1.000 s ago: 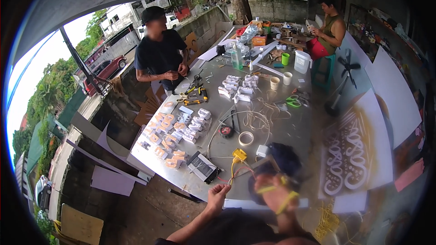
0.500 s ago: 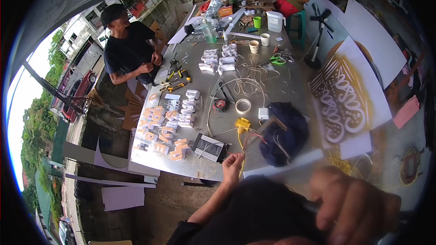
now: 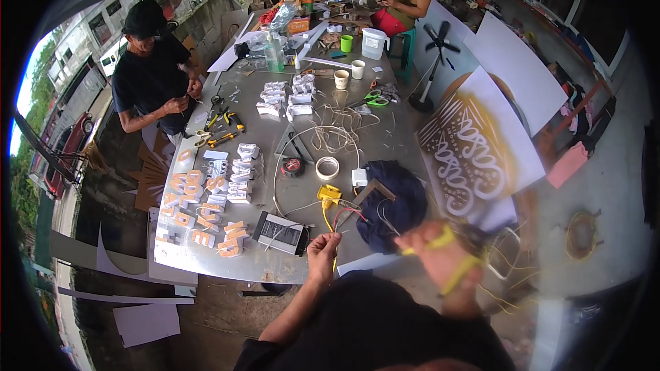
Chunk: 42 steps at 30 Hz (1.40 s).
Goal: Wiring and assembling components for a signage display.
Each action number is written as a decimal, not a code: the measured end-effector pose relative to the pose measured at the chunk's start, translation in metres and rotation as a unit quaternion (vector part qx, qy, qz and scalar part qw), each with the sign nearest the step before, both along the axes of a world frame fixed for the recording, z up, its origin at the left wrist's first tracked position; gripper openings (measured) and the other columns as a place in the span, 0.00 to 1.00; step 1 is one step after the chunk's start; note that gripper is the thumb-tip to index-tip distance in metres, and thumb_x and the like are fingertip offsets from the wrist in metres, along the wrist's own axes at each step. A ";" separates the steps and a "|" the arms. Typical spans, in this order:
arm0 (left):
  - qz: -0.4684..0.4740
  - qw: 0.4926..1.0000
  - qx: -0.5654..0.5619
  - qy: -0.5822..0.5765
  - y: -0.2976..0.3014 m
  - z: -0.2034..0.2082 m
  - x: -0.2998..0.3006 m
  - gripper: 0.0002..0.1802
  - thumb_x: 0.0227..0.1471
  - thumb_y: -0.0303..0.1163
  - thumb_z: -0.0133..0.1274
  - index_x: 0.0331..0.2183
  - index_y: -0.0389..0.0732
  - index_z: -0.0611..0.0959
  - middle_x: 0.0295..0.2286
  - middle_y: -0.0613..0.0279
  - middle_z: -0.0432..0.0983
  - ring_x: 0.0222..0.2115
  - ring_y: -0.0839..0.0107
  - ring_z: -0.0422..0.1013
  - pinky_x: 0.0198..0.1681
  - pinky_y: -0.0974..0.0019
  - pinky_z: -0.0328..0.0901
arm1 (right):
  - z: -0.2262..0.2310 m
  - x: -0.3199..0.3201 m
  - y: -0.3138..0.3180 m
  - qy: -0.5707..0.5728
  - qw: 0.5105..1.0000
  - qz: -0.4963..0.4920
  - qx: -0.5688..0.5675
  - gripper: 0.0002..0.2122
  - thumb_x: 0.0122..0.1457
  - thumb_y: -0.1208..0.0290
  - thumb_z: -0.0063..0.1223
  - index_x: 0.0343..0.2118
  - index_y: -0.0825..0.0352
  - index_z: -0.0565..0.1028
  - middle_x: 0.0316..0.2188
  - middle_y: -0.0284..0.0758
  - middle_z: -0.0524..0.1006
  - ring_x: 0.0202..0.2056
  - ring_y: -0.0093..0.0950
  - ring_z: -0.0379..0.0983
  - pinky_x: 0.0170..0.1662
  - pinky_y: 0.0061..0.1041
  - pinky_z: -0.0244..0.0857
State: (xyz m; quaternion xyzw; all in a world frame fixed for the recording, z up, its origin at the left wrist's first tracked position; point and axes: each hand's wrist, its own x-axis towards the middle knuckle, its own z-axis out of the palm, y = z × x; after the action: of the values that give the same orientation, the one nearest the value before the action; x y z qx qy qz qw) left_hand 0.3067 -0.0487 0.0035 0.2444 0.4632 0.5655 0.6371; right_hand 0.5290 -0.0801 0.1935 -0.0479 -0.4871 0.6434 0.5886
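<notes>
My left hand (image 3: 323, 251) is closed in a pinch on thin wires (image 3: 337, 220), red and pale ones among them, at the near edge of the metal table. Motion smears my right hand (image 3: 443, 261), which grips yellow-handled pliers (image 3: 450, 237) to the right of the table's near corner; their jaws are too blurred to make out. Just beyond my left hand lies a yellow plug-like block (image 3: 329, 195) with a cord. To its left is a boxy power supply (image 3: 280, 232) with a dark label. Dark blue cloth (image 3: 392, 213) lies under a metal square (image 3: 377, 196).
Block letters (image 3: 206, 206) cover the table's left part, with pliers and scissors (image 3: 227, 124) beyond. A tape roll (image 3: 327, 168), tape measure (image 3: 292, 167) and white adapter (image 3: 359, 178) lie mid-table. One person (image 3: 151, 75) stands at left; another (image 3: 405, 0) sits at the far end.
My right hand has moved away from close to the camera, and the yellow-handled pliers now show in it. My left hand still pinches the wires. The whole view has shifted.
</notes>
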 end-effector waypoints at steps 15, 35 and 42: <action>0.089 0.995 -0.014 0.048 -0.014 0.008 -0.006 0.08 0.60 0.32 0.62 0.30 0.40 0.83 0.20 0.79 0.68 0.18 0.88 0.55 0.21 0.76 0.48 | -0.165 0.002 -0.004 -0.207 0.841 0.310 -0.392 0.29 0.72 0.56 0.47 0.69 0.66 0.59 0.51 0.36 0.76 0.56 0.26 0.71 0.64 0.28 0.58; 0.151 0.976 -0.095 0.122 -0.044 -0.003 0.046 0.10 0.60 0.36 0.62 0.32 0.41 0.83 0.21 0.79 0.67 0.20 0.87 0.58 0.23 0.76 0.51 | -0.192 0.032 0.057 -0.117 0.863 0.255 -0.421 0.27 0.68 0.47 0.48 0.62 0.62 0.66 0.38 0.33 0.73 0.44 0.31 0.74 0.52 0.42 0.68; 0.145 0.975 -0.109 0.132 -0.038 -0.005 0.061 0.10 0.61 0.37 0.62 0.34 0.39 0.84 0.20 0.79 0.68 0.20 0.87 0.58 0.22 0.75 0.50 | -0.215 0.036 0.059 -0.160 0.824 0.281 -0.466 0.21 0.70 0.56 0.50 0.59 0.62 0.69 0.36 0.31 0.74 0.40 0.27 0.74 0.45 0.37 0.72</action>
State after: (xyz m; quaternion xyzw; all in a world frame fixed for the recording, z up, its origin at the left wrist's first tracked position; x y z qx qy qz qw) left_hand 0.3674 -0.0871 -0.0011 0.1765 0.6323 0.5607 0.5047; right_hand 0.5648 -0.0211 -0.0210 -0.2799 -0.2094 0.9144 0.2041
